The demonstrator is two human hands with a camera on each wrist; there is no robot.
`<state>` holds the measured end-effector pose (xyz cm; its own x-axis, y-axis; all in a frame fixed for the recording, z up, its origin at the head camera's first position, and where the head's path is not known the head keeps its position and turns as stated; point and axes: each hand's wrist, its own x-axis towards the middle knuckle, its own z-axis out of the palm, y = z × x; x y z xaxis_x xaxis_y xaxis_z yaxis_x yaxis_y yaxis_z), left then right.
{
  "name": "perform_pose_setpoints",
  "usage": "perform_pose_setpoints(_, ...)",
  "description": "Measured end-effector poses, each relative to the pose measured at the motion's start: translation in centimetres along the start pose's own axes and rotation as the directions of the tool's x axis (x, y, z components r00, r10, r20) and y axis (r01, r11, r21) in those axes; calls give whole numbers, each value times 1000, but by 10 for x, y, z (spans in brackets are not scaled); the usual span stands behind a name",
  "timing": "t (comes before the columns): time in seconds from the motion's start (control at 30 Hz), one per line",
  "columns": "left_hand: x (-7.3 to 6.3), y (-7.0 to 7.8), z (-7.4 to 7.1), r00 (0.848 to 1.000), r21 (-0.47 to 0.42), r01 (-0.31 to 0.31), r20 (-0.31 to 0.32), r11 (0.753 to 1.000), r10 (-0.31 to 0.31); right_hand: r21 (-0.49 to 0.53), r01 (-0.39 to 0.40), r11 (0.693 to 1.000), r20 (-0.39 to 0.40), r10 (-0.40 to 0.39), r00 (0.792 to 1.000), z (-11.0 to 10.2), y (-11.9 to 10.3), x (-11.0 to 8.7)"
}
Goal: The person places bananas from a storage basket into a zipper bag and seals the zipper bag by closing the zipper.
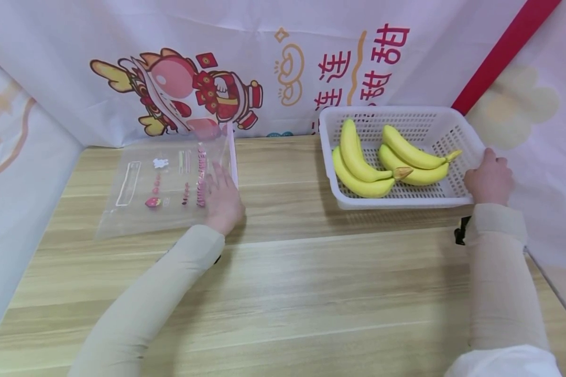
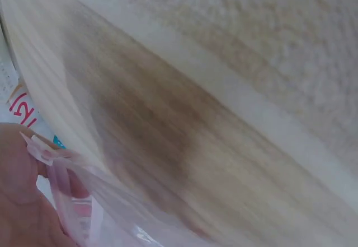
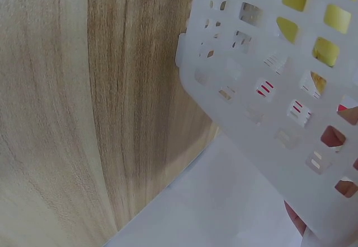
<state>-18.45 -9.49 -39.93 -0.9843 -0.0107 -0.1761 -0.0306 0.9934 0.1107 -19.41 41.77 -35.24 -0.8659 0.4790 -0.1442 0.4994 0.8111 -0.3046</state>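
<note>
A clear plastic zip bag (image 1: 174, 178) with pink strawberry prints lies at the back left of the wooden table. My left hand (image 1: 224, 201) is at its right end, beside the pale pink zip edge (image 1: 232, 157). In the left wrist view, that hand's fingers (image 2: 19, 180) hold the bag's edge near a small pale zip slider (image 2: 39, 150). At the back right is a white plastic basket (image 1: 330, 173) with two pairs of yellow bananas (image 1: 358, 152) in it. My right hand (image 1: 490, 178) grips its right rim, fingers partly seen through the holes in the right wrist view.
Behind the table hangs a white cloth (image 1: 273, 68) with cartoon prints and red characters. White panels flank both sides, and a red strip (image 1: 504, 57) runs down behind the basket. Bare wood (image 1: 278, 188) separates the bag and the basket.
</note>
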Motion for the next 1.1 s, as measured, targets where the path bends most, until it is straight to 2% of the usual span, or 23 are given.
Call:
perform_pose_setpoints(0.17, -3, 4, 0, 999, -4, 19, -47, 1000, -19, -2, 9, 1000, -2, -9, 1000, 0, 0, -1)
perform_pose_setpoints(0.37, -5, 8, -1, 990, 115, 16, -143, 993, 0, -6, 11, 1000, 1, -11, 1000, -1, -1, -4)
perform_pose_setpoints(0.5, -8, 10, -2, 978, 140, 28, -208, 990, 2, -11, 16, 1000, 1, -15, 1000, -2, -2, -6)
perform_pose_setpoints(0.67, -9, 10, -5, 974, 278, 14, -220, 961, 50, -10, 19, 1000, 1, -19, 1000, -2, -2, -6)
perform_pose_setpoints(0.77, -7, 10, -7, 973, 305, -9, -219, 952, 79, -11, 15, 1000, 1, -15, 1000, -2, -2, -6)
perform_pose_setpoints(0.9, -5, 8, -7, 968, 216, -26, -237, 976, 78, -17, 12, 1000, -1, -12, 1000, -2, -2, -6)
perform_pose_setpoints(1.03, 0, 4, -6, 957, 19, -21, -289, 1000, 25, -23, 15, 1000, -2, -15, 1000, -2, -2, -6)
perform_pose_setpoints(1.1, 2, 2, -6, 945, -104, -30, -328, 994, -6, -23, 15, 1000, -2, -15, 1000, -2, -2, -6)
